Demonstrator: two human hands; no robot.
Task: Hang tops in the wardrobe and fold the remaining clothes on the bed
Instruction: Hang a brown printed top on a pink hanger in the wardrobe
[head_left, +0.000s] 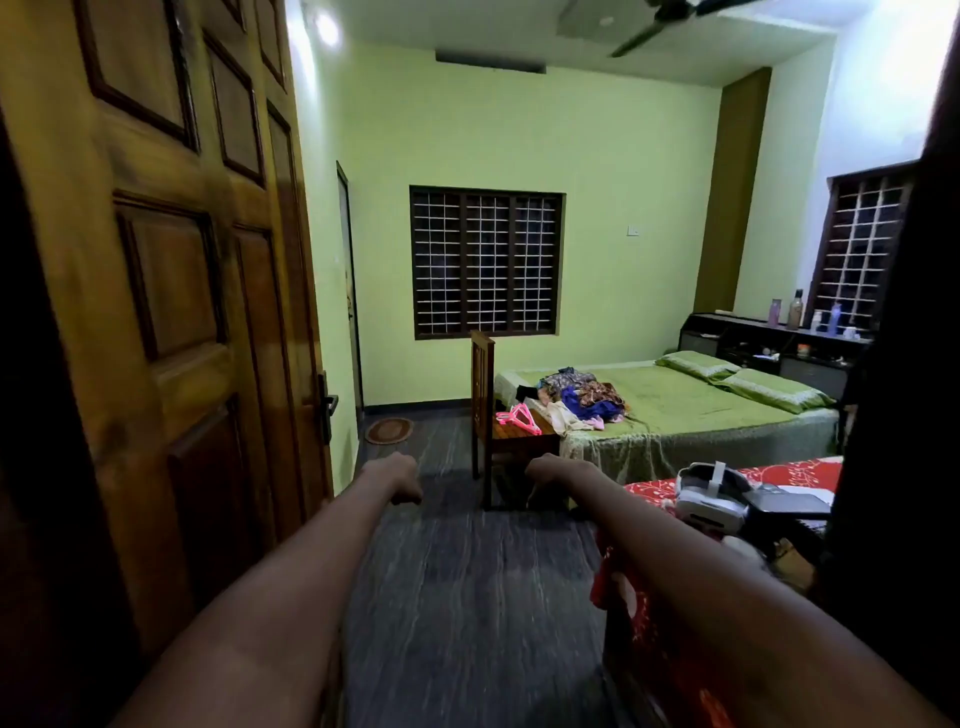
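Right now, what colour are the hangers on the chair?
Pink. The hangers lie on the chair seat, seen in the head view.

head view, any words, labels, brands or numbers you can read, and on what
None can be read.
Bottles on the headboard shelf: any labels are too small and blurred.
White headset on the red bedspread: no marking shows.
Wall switch: too small to tell.

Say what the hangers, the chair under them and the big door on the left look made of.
Hangers: glossy pink, probably plastic. Chair: brown polished wood, reddish sheen on the seat. Door: varnished wood, grain and raised panels visible.
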